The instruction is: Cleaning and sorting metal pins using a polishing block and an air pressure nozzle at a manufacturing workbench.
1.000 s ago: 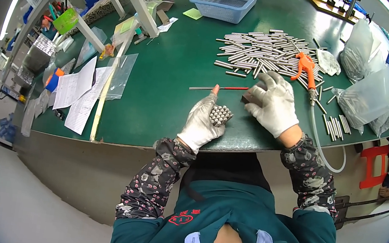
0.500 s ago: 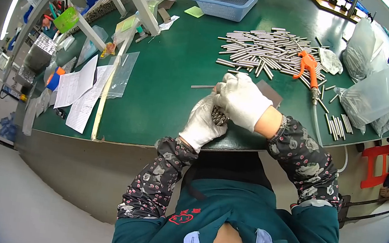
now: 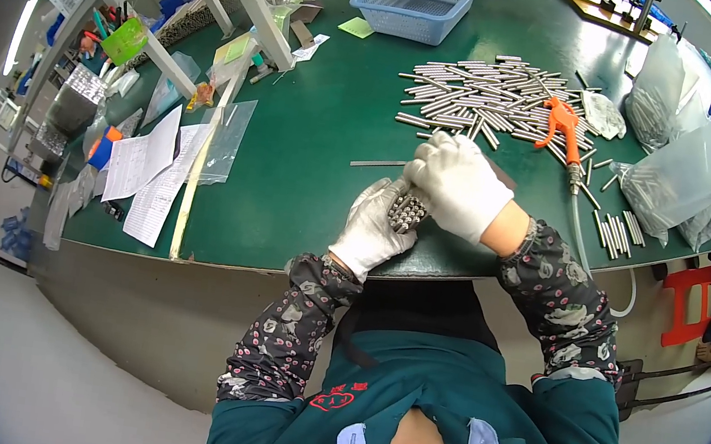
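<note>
My left hand [image 3: 372,232], in a white glove, is wrapped round a bundle of short metal rods [image 3: 406,215], whose round ends face up. Just above and to the right, my gloved right hand [image 3: 458,187] is closed, its fingertips curled together. Whatever those fingertips hold, if anything, is hidden. A thin metal strip [image 3: 376,164] lies on the table beside the hands. Beyond them spreads a loose pile of metal rods [image 3: 473,98]. Partly behind my right hand shows a flat grey-brown piece [image 3: 502,177].
An orange air blow gun [image 3: 561,131] with a hose lies on the pile's right side. Plastic bags of rods [image 3: 689,178] stand at the right, near a small row of rods [image 3: 616,233]. A blue basket [image 3: 415,3] sits at the back; papers [image 3: 164,177] lie left.
My right hand has shifted slightly right, off the bundle, so more rod ends show in my left hand. The left hand stays about where it was.
</note>
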### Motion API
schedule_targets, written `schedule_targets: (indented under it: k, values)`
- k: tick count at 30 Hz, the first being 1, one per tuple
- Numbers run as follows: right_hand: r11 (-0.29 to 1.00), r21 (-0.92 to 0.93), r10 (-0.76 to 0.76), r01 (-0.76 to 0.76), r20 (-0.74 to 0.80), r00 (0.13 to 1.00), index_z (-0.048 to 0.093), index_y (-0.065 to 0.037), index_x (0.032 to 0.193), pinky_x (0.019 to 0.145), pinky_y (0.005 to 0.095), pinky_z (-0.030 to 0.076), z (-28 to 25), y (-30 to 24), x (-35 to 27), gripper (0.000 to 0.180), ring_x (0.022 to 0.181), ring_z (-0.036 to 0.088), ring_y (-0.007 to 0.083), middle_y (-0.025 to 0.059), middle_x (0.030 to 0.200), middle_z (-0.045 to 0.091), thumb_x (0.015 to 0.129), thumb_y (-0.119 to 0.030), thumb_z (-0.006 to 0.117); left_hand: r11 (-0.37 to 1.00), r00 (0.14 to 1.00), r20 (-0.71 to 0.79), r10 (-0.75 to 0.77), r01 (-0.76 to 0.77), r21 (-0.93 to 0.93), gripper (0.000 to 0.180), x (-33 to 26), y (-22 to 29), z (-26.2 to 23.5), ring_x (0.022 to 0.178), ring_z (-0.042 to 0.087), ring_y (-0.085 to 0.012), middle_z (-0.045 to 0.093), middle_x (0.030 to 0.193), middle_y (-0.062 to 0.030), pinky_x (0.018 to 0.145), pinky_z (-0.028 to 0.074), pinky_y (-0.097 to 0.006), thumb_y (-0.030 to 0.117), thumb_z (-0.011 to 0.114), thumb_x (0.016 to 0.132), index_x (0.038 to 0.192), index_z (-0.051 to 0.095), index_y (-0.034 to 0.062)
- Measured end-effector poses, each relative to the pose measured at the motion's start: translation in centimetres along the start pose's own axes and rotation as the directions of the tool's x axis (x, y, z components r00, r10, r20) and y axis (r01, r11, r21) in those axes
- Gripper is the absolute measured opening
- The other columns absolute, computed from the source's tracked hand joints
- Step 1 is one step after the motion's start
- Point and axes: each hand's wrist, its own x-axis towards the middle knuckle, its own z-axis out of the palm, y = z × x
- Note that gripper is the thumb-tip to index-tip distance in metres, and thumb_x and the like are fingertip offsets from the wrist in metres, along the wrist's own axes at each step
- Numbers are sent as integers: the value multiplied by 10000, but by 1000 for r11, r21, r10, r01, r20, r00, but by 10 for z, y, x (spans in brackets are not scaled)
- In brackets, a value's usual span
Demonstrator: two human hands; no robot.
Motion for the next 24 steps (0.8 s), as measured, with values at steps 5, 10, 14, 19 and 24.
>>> schedule_targets:
  k: [5, 10, 14, 19, 24]
  values:
    - [877, 183, 454, -445, -14, 891, 578, -49, 1019, 809, 432, 401, -11, 10, -33, 415, 934, 537, 307, 124, 958, 580, 704, -303, 668, 989, 995, 96, 16, -29, 142, 578, 0, 13, -6, 1103, 496, -306, 555, 1112, -158, 969, 398, -381, 80, 740, 599, 1132, 533, -1]
    - [900, -67, 432, -431, 4, 902, 533, -114, 1241, 902, 430, 384, 17, 9, -71, 657, 1111, 471, 346, 226, 1239, 456, 679, -422, 675, 988, 991, 114, 74, -88, 126, 580, 1, -1, -5, 1025, 549, -271, 556, 1092, -151, 910, 446, -341, 44, 734, 601, 1136, 518, -14]
    - [899, 180, 410, -399, -28, 912, 581, -151, 1201, 957, 439, 365, 10, 8, -69, 558, 1155, 456, 382, 271, 1288, 426, 678, -303, 703, 1000, 1000, 20, 11, -11, -6, 403, -1, 1, 1, 1026, 571, -252, 634, 982, -87, 1044, 341, -379, 167, 692, 631, 1011, 599, 74]
    - [934, 355, 48, 31, -211, 976, 608, -184, 1153, 948, 449, 380, 6, -5, -47, 509, 1102, 491, 392, 255, 1249, 461, 659, -222, 723, 992, 998, 45, 47, -41, -121, 414, 0, -6, 3, 999, 580, -251, 630, 961, -74, 1036, 348, -377, 154, 693, 631, 1025, 589, 77]
    - [942, 299, 242, -153, -286, 927, 628, -199, 1130, 921, 443, 389, 2, 6, -41, 445, 1087, 495, 374, 220, 1235, 481, 690, -217, 693, 987, 998, 27, 64, -60, -150, 425, 3, -13, 5, 972, 583, -258, 629, 950, -85, 1026, 353, -389, 154, 701, 629, 1030, 588, 75]
